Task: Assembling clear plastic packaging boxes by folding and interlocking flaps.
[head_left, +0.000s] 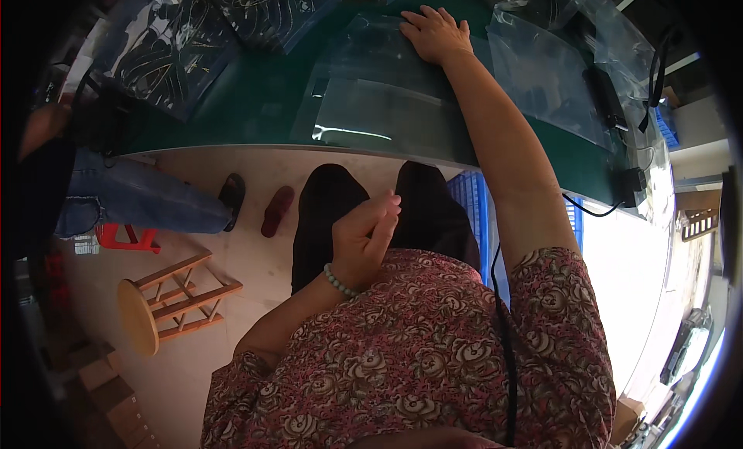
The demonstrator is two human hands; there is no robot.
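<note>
Stretched across the green tabletop [224, 109], my right hand [437, 35] lies flat and open, its fingers spread. It rests at the upper right of a clear plastic bag [364, 43]. Another clear sheet or bag [379, 112] overlaps the nearer part, close to the table's front edge. Over my lap, my left hand [365, 236] is closed, with thumb and fingers curled together; whether anything is inside is hidden. A pale green bead bracelet [335, 283] circles the left wrist.
Bags of coiled wires [166, 51] lie at the table's left. More clear bags [542, 78] and a black device [604, 97] are on the right. Below are a tipped wooden stool [139, 317], a red stool [128, 236] and a blue crate [468, 194]. A person's jeans-clad leg [147, 194] is left.
</note>
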